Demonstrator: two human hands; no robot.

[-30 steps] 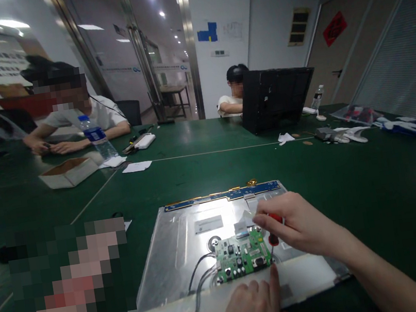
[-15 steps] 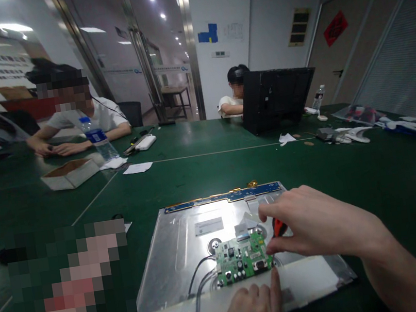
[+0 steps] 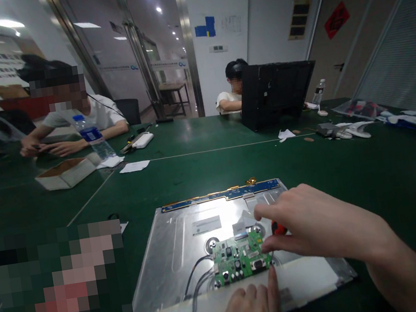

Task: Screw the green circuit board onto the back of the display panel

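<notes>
A green circuit board (image 3: 232,263) lies on the back of a silver metal display panel (image 3: 161,264). My right hand (image 3: 304,227) reaches over the board's right side, its thumb tip at the board's edge and its index finger near the white flat cable (image 3: 239,230). Tucked within that hand is a red-and-black tool (image 3: 278,228), mostly hidden by the fingers. My left hand (image 3: 249,310) rests on the white strip (image 3: 308,279) along the panel's near side. Its index finger stretches to the board's lower right corner, and the other fingers are bent with nothing visible in them.
Dark cables (image 3: 194,304) run from the board toward me. A blue strip board (image 3: 217,196) edges the panel's far side. On the green table (image 3: 187,174) stand an open box (image 3: 66,174), a water bottle (image 3: 93,136) and a black monitor (image 3: 280,93). Several people sit across and to the left.
The view has shifted slightly. My right thumb and index finger sit a little further left over the board, and less of the red tool shows. My left hand keeps its place at the corner.
</notes>
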